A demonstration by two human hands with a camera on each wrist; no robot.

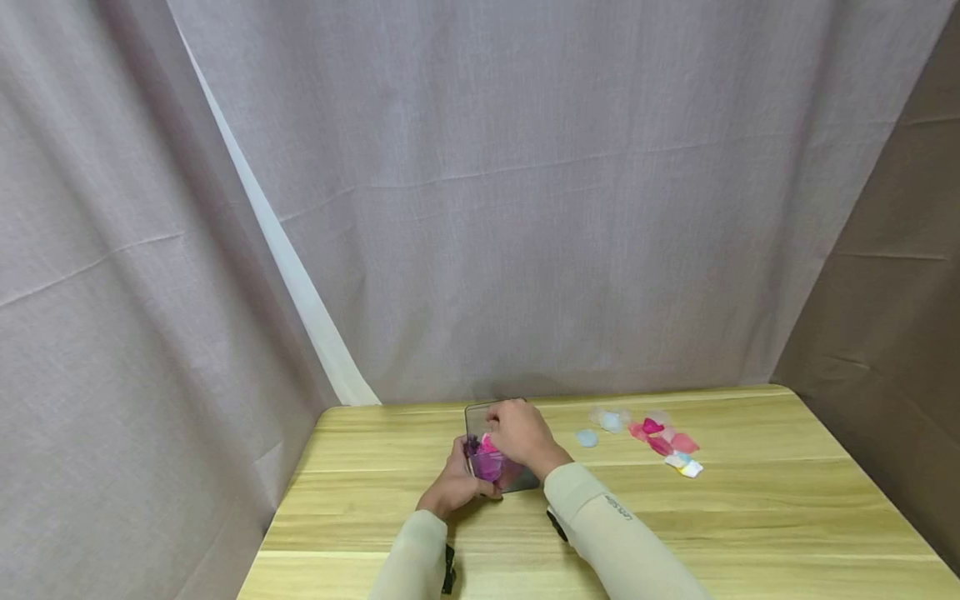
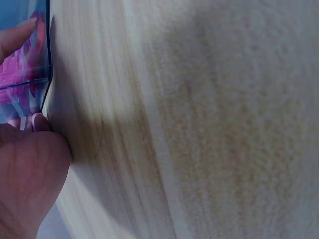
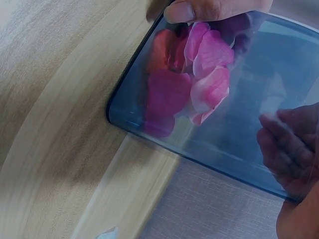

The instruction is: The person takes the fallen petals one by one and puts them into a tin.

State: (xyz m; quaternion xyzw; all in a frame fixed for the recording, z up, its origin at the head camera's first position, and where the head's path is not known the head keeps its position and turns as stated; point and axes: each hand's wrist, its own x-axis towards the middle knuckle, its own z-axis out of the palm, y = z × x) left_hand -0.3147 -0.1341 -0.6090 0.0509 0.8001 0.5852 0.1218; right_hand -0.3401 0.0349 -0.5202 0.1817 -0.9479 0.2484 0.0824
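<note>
A clear smoky-grey box (image 1: 522, 482) stands near the table's back edge, holding pink, red and purple petals (image 3: 169, 92). My left hand (image 1: 454, 482) grips it at its lower left, the thumb along its near side. In the left wrist view the left hand (image 2: 32, 174) is partly cut off beside the box wall. My right hand (image 1: 522, 433) is at the box's upper end with bent fingers. Through the clear wall in the right wrist view, the fingers (image 3: 286, 144) look curled. Whether they pinch anything is hidden.
Loose petals lie right of the box on the wooden table (image 1: 750, 525): pale blue ones (image 1: 587, 437), pink and red ones (image 1: 660, 446), and a white-yellow piece (image 1: 684, 464). A grey curtain (image 1: 562, 250) hangs behind the table.
</note>
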